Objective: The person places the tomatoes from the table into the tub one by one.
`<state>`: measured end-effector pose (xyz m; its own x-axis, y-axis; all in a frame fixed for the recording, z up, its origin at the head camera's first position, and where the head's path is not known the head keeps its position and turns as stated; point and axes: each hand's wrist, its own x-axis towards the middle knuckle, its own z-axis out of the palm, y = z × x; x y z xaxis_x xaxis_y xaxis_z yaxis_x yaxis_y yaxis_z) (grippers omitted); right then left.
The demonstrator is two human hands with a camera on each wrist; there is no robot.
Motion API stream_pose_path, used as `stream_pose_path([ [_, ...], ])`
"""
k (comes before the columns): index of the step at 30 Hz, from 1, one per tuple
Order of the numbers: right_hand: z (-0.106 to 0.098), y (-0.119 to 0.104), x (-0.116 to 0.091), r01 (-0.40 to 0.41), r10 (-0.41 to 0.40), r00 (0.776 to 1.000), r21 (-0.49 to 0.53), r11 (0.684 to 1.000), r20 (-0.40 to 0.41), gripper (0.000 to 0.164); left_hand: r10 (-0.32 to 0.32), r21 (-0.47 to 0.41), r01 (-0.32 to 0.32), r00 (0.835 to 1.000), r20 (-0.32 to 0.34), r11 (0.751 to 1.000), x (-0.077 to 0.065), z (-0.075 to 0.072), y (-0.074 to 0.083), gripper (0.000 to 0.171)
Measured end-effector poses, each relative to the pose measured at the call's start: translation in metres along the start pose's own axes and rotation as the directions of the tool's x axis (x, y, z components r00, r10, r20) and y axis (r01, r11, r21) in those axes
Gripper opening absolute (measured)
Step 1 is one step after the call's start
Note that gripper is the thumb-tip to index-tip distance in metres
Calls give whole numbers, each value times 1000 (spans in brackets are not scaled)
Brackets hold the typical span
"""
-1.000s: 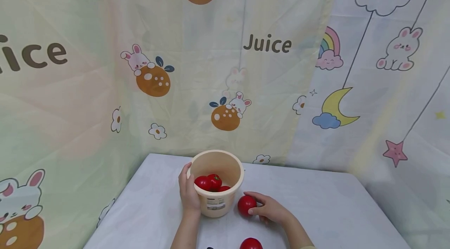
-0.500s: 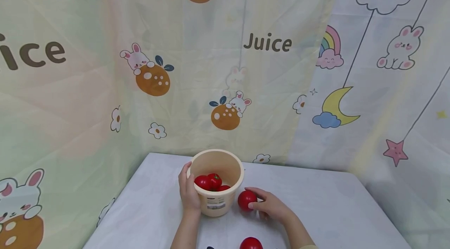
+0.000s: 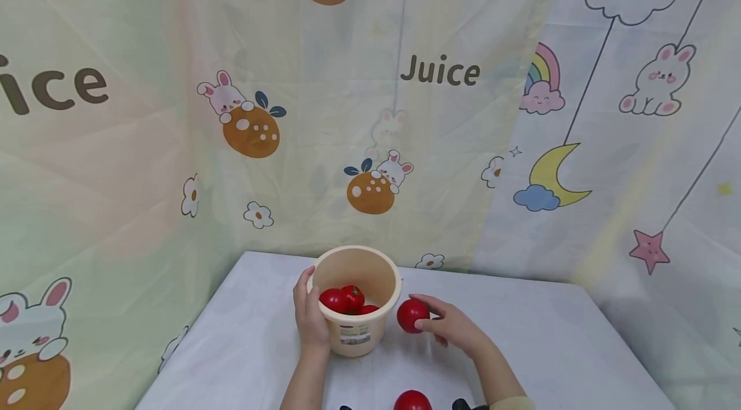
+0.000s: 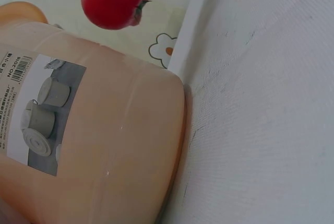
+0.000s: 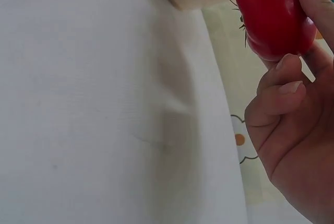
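My right hand (image 3: 454, 329) pinches a red tomato (image 3: 410, 316) between thumb and fingers, just right of a cream plastic bucket (image 3: 375, 334). That tomato (image 5: 271, 15) is lifted off the table in the right wrist view, its green stem end facing left. On the bucket's left side my left hand (image 3: 310, 313) grips the wall near the rim. Several red tomatoes (image 3: 334, 300) lie inside the bucket, partly hidden by its front wall. The left wrist view shows the bucket's side with a printed label (image 4: 47, 114), the held tomato (image 4: 116, 0) beyond it.
Another red tomato (image 3: 413, 401) sits at the bottom edge of the head view, partly cut off. Near it a dark object (image 3: 461, 404) shows beside the right forearm. A white cloth covers the table (image 3: 521, 333); printed curtains (image 3: 324, 230) hang behind it.
My right hand has raised the tomato from the table and moved it slightly away from me. The left hand and the bucket have stayed in place.
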<state>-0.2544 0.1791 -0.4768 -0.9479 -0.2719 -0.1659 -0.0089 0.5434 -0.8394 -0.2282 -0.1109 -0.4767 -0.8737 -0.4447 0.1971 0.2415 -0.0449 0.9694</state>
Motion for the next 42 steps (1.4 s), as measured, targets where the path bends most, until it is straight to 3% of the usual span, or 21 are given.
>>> stream_pose_path([
  [4,-7,-4,0,0,1,1000,6,1000,-24,76,4,-3,-4,1000,1,1000,1,0,-5,40],
  [13,-29,-14,-3,4,-1,996,32,999,-89,75,-37,4,37,999,11,999,-2,0,7,43],
  [18,-39,-24,-5,21,-16,993,36,999,-115,75,-34,0,34,999,6,999,-2,0,6,44],
  [26,-50,-50,-5,79,-74,990,43,996,-117,73,-4,-1,4,1000,-1,1000,2,0,-5,41],
  [42,-54,-81,5,113,-106,989,73,991,-101,74,5,-1,-5,1000,-7,1000,1,1,-3,41],
])
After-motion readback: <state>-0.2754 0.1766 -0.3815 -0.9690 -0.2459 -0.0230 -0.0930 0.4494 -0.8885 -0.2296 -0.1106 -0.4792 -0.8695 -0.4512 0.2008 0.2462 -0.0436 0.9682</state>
